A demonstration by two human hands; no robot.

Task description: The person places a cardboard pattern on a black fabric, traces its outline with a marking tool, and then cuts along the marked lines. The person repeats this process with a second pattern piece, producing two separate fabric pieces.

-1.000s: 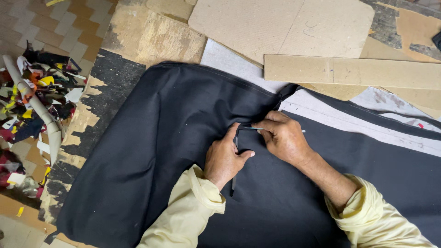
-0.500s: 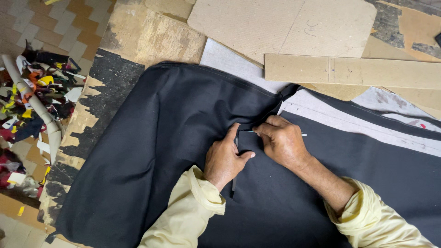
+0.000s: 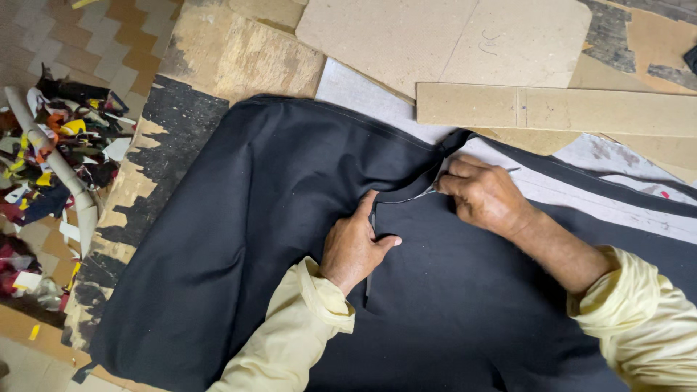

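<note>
No packages, labels, signs or screens in view, only cloth, boards and scraps

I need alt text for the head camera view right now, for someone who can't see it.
Two hands in pale yellow sleeves work on a black cloth spread over a worn wooden table: the left hand presses the cloth flat while the right hand pinches a folded edge. Cardboard pieces lie beyond, and colourful fabric scraps cover the floor at left.
</note>
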